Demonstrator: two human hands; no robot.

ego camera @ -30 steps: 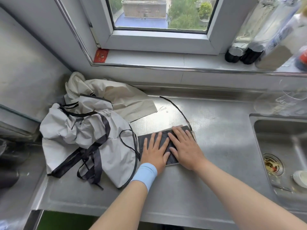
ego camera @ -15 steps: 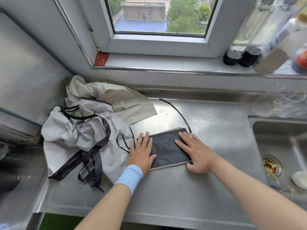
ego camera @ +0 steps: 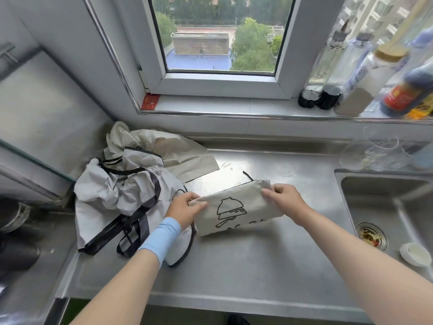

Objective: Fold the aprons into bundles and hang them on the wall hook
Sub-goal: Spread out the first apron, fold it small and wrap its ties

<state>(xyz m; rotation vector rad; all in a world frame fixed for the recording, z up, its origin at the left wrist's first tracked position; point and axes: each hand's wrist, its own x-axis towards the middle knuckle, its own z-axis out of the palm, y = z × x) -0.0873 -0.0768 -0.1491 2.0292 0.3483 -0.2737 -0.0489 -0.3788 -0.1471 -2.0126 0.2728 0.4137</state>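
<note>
A folded apron lies on the steel counter, its beige side up with a black line drawing of a bowl and ladle. My left hand pinches its left end and my right hand pinches its upper right corner. A thin black strap pokes out behind the bundle. To the left sits a loose heap of more aprons: a pale grey one with black straps and a beige one behind it. No wall hook is in view.
A sink with a drain strainer and a small white cup is at the right. Bottles line the window sill. Clear glassware stands behind the sink. Dark items lie at far left.
The folded apron showed its dark side with my flat hands pressing it. Now it is turned over, beige printed side up, and both hands pinch its ends.
</note>
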